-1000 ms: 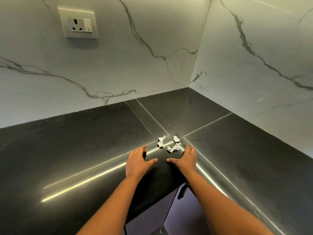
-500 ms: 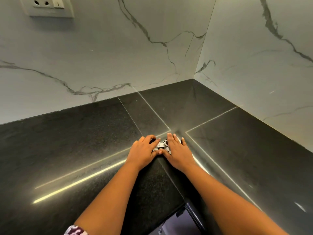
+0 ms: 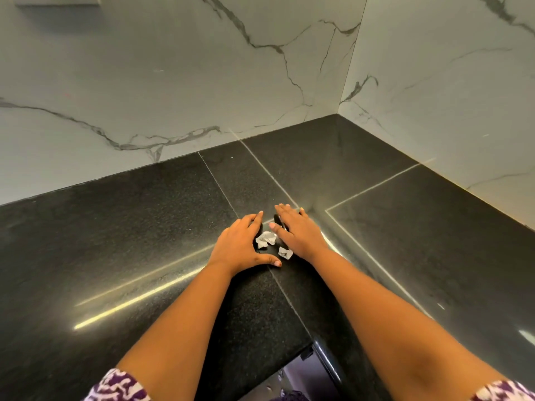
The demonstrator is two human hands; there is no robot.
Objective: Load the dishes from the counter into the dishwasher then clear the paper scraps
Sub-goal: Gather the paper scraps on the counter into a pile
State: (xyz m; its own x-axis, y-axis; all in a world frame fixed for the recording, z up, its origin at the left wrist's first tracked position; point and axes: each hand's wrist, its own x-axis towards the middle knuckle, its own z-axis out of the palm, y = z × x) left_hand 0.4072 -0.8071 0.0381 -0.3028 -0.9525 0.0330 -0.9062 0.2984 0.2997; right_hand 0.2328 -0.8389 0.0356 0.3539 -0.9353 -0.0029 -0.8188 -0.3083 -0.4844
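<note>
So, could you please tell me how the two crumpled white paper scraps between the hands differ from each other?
Size: the farther crumpled white paper scrap is clearly bigger than the nearer crumpled white paper scrap.
Position: the farther scrap lies beside the left hand, while the nearer scrap lies beside the right hand, closer to the person.
Shared: both are white, crumpled and lie on the black granite counter between the two flat hands.

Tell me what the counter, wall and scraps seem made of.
Counter: polished black speckled stone, probably granite; it mirrors a light streak and shows thin joints.
Wall: white slabs with grey veins, either marble or marble-look tile, with a smooth, soft sheen.
Scraps: crumpled white paper, matte and creased.
</note>
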